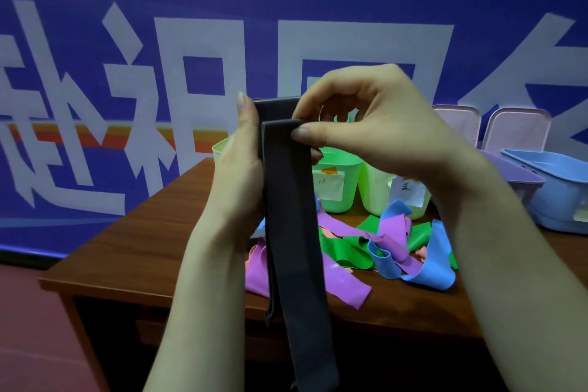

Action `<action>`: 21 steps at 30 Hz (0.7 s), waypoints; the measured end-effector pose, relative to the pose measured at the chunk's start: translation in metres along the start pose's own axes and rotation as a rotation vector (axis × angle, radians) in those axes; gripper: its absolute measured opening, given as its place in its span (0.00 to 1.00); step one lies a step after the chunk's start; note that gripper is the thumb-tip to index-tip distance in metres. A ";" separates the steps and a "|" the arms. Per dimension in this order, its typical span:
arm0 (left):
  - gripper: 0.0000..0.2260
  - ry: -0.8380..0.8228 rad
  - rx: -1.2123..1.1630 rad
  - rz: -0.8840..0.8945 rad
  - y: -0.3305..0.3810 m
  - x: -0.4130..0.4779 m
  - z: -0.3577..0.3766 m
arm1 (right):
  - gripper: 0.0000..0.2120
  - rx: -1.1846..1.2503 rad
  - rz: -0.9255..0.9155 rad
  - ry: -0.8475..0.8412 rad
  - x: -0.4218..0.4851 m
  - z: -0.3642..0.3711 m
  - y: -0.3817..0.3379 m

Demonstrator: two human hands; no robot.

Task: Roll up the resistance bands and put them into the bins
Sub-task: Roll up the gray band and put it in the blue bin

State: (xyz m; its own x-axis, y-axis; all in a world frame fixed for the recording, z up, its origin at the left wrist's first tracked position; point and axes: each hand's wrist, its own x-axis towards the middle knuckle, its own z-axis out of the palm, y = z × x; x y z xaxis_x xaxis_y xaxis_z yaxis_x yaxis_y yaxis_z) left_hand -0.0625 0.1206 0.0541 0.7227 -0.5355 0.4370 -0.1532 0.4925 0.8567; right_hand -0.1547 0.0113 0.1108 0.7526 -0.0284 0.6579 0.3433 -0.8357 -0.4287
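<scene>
A long dark grey resistance band (292, 232) hangs in front of me, its top end folded over. My left hand (238, 169) grips the band's left edge near the top. My right hand (375, 127) pinches the folded top between thumb and fingers. Both hands are raised above the brown table (143, 232). A heap of loose bands lies on the table below: purple (337, 280), green (346, 248) and blue (436, 267). Behind them stand light green bins with paper labels (334, 184) (378, 197); a third green bin (222, 146) is mostly hidden by my left hand.
A purple bin (515, 172) and a blue bin (560, 197) stand at the table's right, with two pale lids (515, 127) leaning on the wall behind. A blue wall with large white characters (191, 73) rises just behind the table. The table's front edge drops to a reddish floor (38, 328).
</scene>
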 end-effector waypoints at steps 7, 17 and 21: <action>0.32 -0.099 -0.093 0.013 -0.003 -0.001 0.005 | 0.05 -0.205 -0.048 0.189 0.001 0.008 0.003; 0.32 -0.121 -0.033 0.008 -0.010 0.001 0.001 | 0.05 -0.176 -0.018 0.182 0.001 0.006 0.007; 0.33 -0.127 0.047 0.016 -0.009 -0.001 0.004 | 0.05 -0.213 0.003 0.169 0.003 0.006 0.013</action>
State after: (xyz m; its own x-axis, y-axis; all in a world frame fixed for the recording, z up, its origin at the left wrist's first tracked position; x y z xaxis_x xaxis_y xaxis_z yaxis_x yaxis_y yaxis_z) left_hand -0.0649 0.1139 0.0465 0.6293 -0.6117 0.4793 -0.1975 0.4706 0.8599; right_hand -0.1443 0.0040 0.1038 0.6428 -0.1071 0.7585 0.2017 -0.9316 -0.3025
